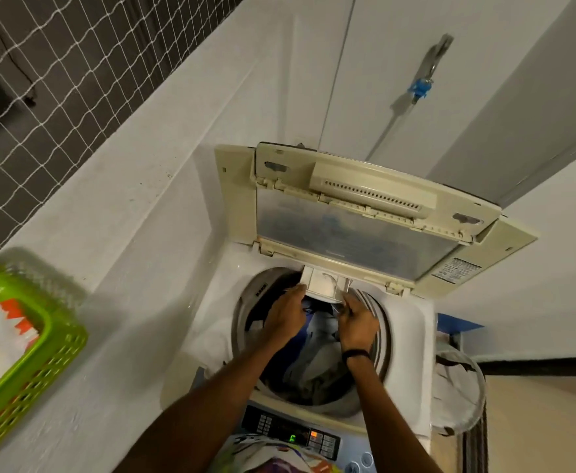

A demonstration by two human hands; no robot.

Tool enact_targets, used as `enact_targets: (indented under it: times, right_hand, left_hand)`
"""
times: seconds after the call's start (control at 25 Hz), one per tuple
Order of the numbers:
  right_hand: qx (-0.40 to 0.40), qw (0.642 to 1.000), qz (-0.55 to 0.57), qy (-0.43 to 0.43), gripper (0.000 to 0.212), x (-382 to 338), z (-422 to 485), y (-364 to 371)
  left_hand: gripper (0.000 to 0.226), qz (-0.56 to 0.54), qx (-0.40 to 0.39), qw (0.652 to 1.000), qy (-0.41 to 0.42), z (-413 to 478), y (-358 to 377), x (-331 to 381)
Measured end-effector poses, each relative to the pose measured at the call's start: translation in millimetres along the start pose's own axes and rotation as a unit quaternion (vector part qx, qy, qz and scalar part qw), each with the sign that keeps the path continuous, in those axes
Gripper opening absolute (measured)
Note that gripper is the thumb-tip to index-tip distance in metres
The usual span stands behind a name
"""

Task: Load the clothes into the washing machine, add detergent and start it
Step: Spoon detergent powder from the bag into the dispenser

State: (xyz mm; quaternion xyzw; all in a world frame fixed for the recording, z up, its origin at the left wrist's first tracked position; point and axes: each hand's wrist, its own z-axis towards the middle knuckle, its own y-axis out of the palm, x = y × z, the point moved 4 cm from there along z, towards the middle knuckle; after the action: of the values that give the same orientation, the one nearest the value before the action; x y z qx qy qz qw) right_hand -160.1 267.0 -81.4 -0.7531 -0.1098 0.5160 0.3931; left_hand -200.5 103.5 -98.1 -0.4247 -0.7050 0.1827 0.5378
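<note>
Head view, looking down into a top-loading washing machine.

Task item: detergent drawer, a shallow off-white plastic tray, open side up, with a greyish patch inside. It sits at the back rim of the drum opening, just below the raised lid, and juts toward the person over the drum. Its long axis runs side to side across the machine, parallel to the lid hinge.

Left hand: fingers pressed together and reaching forward, tips against the drawer's left front corner. Right hand: fingers curled, pinching the drawer's right front corner; black wristband on that wrist.

Clothes lie in the drum beneath both forearms, mixed dark, blue and pale grey, heaped loosely. The cream lid is folded upright at the back, its clouded window panel facing the person. Control panel at the near edge shows a green character and an orange lit patch.

Surroundings: white ledge runs along the left, carrying a green plastic basket with white and orange contents, blurred. White netting over dark tiling is beyond the ledge. A tap with a blue fitting is on the white wall behind the machine. A mesh laundry hamper stands just beside the machine's right side.
</note>
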Motion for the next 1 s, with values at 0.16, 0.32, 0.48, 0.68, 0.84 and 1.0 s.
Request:
enact_targets:
  times: [0.16,0.32,0.48,0.68,0.84,1.0]
  right_hand:
    - [0.004,1.0,-0.01,-0.004,0.04,0,-4,-3]
    - [0.062,0.995,0.063,0.051,0.028,3,-10,-14]
    - [0.023,0.957,0.244,0.155,0.017,17,-13,-13]
    - [-0.039,0.848,0.468,0.244,0.016,6,-25,-13]
    - [-0.073,0.817,0.521,0.236,0.021,-19,-36,-16]
    - [-0.116,0.796,0.546,0.235,0.026,-43,-49,-17]
  left_hand:
    - [0.052,-0.001,-0.005,1.0,-0.003,-3,-1,0]
    - [0.052,-0.021,0.006,1.0,-0.014,-6,-5,2]
    - [0.048,-0.057,0.045,0.997,-0.01,-17,-13,3]
    - [0.044,-0.111,0.122,0.986,0.0,-35,-40,7]
    - [0.041,-0.129,0.19,0.973,0.01,-55,-67,9]
    - [0.038,-0.174,0.234,0.956,0.009,-75,-89,2]
